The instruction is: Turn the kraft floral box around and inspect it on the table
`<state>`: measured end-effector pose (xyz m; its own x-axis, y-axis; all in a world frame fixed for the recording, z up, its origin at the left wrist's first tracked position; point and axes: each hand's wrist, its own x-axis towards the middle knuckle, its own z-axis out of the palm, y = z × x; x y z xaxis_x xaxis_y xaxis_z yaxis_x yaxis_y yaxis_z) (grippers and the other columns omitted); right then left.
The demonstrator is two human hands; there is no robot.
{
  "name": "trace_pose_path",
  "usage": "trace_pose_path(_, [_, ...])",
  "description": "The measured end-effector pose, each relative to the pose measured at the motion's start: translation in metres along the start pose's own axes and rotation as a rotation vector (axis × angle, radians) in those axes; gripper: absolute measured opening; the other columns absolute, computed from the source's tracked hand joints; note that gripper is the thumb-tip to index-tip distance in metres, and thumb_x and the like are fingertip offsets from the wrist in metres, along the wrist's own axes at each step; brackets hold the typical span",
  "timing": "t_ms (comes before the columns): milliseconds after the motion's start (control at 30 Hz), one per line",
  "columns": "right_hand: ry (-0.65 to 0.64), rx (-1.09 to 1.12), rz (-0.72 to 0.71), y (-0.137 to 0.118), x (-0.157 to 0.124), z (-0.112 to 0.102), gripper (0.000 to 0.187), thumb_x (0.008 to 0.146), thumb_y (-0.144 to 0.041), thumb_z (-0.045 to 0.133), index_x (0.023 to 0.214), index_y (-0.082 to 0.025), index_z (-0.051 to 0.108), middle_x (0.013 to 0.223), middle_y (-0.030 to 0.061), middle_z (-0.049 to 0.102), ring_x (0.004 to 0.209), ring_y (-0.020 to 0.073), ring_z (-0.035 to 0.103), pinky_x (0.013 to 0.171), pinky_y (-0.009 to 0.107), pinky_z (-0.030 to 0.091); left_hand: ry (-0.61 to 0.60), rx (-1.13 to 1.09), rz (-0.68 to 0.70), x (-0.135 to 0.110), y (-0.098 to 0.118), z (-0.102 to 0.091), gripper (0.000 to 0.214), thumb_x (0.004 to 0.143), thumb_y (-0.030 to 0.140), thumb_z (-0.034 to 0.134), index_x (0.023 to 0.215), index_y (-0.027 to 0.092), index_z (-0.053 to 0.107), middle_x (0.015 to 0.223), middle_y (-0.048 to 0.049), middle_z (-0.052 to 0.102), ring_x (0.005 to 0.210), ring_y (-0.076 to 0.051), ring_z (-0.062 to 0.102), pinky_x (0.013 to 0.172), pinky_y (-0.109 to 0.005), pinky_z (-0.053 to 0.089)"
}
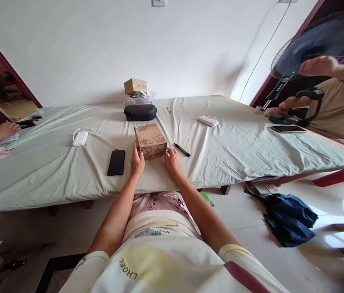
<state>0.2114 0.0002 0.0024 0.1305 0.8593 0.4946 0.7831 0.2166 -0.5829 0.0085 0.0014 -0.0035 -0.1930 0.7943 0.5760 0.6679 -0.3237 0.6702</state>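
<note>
A brown cardboard box (151, 141) with dark scribbled lines drawn on it rests on the cloth-covered table in front of me. My left hand (137, 161) grips its near left side, and my right hand (172, 160) grips its near right corner. To the left of the box lies a black smartphone (116, 162), face up. A black marker pen (181, 149) lies just right of the box, beyond my right hand. Behind the box sits a black zippered case (140, 112).
A clear plastic bin (152, 97) with a smaller carton (135, 86) on top stands by the wall. White power banks (81, 138) (207, 120) lie left and right. People sit at both table ends; a tablet (288, 129) and fan (318, 44) are at right.
</note>
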Motion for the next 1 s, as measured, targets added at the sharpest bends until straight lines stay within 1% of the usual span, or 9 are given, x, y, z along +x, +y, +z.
trace_pose_path(133, [-0.07,-0.042,0.037,-0.003,-0.002,0.0,0.035,0.095,-0.025,0.056,0.129,-0.022,0.065,0.116,0.0121,0.078,0.11,0.0305,0.067,0.099,0.045,0.049,-0.015,0.077,-0.074,0.0,0.003,-0.001,0.048,0.104,0.028,0.039,0.146,0.013,0.056,0.139,-0.02,0.069,0.132,-0.028,0.066,0.113,-0.04,0.051])
trace_pose_path(233, [-0.123,-0.08,0.053,-0.008,-0.003,-0.003,0.038,0.094,-0.025,0.058,0.132,-0.021,0.062,0.116,0.012,0.078,0.111,0.0316,0.068,0.098,0.045,0.049,-0.038,0.159,-0.085,-0.001,0.009,-0.004,0.049,0.103,0.03,0.044,0.147,0.012,0.054,0.139,-0.0206,0.069,0.129,-0.03,0.067,0.108,-0.041,0.053])
trace_pose_path(433, [-0.178,-0.106,0.039,-0.011,-0.004,-0.007,0.044,0.093,-0.029,0.063,0.137,-0.021,0.058,0.118,0.0111,0.077,0.115,0.0328,0.067,0.098,0.045,0.048,-0.148,0.381,-0.11,-0.009,0.026,-0.009,0.083,0.091,0.038,0.069,0.159,0.006,0.034,0.13,-0.0275,0.071,0.124,-0.039,0.068,0.111,-0.054,0.046])
trace_pose_path(567, [-0.153,-0.116,0.003,-0.006,-0.004,-0.003,0.046,0.092,-0.034,0.067,0.135,-0.022,0.059,0.119,0.0123,0.077,0.115,0.0343,0.066,0.098,0.047,0.048,-0.14,0.459,-0.144,-0.012,0.029,-0.009,0.088,0.083,0.04,0.081,0.153,0.006,0.041,0.133,-0.0296,0.068,0.135,-0.044,0.059,0.117,-0.062,0.038])
trace_pose_path(667, [-0.166,-0.144,-0.004,-0.004,-0.004,0.0,0.05,0.091,-0.035,0.07,0.138,-0.021,0.058,0.123,0.0147,0.076,0.119,0.0362,0.064,0.1,0.049,0.047,-0.163,0.469,-0.158,-0.011,0.025,-0.009,0.063,0.085,0.034,0.079,0.137,0.007,0.055,0.128,-0.0278,0.07,0.132,-0.041,0.062,0.116,-0.06,0.04])
trace_pose_path(767, [-0.172,-0.139,0.008,-0.002,-0.003,0.002,0.054,0.092,-0.037,0.072,0.14,-0.017,0.057,0.124,0.0166,0.074,0.119,0.0364,0.064,0.101,0.048,0.046,-0.173,0.417,-0.135,-0.009,0.018,-0.008,0.04,0.09,0.03,0.074,0.123,0.011,0.061,0.118,-0.023,0.074,0.122,-0.037,0.068,0.11,-0.052,0.047])
trace_pose_path(833, [-0.127,-0.101,-0.005,-0.001,-0.003,0.003,0.059,0.092,-0.043,0.073,0.141,-0.017,0.056,0.123,0.0167,0.073,0.118,0.0353,0.064,0.102,0.047,0.046,-0.133,0.356,-0.097,-0.008,0.014,-0.006,0.045,0.088,0.034,0.076,0.123,0.012,0.06,0.117,-0.0216,0.074,0.118,-0.036,0.07,0.105,-0.048,0.051])
trace_pose_path(900, [-0.055,-0.055,-0.026,0.0,-0.004,0.005,0.069,0.09,-0.052,0.075,0.145,-0.017,0.052,0.124,0.0171,0.071,0.118,0.0345,0.064,0.101,0.046,0.047,-0.082,0.301,-0.055,-0.008,0.014,-0.003,0.06,0.082,0.041,0.082,0.128,0.012,0.057,0.123,-0.0226,0.072,0.12,-0.038,0.069,0.102,-0.046,0.053])
trace_pose_path(1000, [0.036,-0.032,-0.042,0.001,-0.005,0.009,0.083,0.086,-0.064,0.076,0.15,-0.018,0.047,0.125,0.0183,0.067,0.118,0.0348,0.062,0.1,0.047,0.048,-0.074,0.26,-0.051,-0.009,0.015,0.0,0.076,0.078,0.046,0.086,0.136,0.01,0.052,0.132,-0.0252,0.067,0.118,-0.039,0.07,0.096,-0.045,0.056])
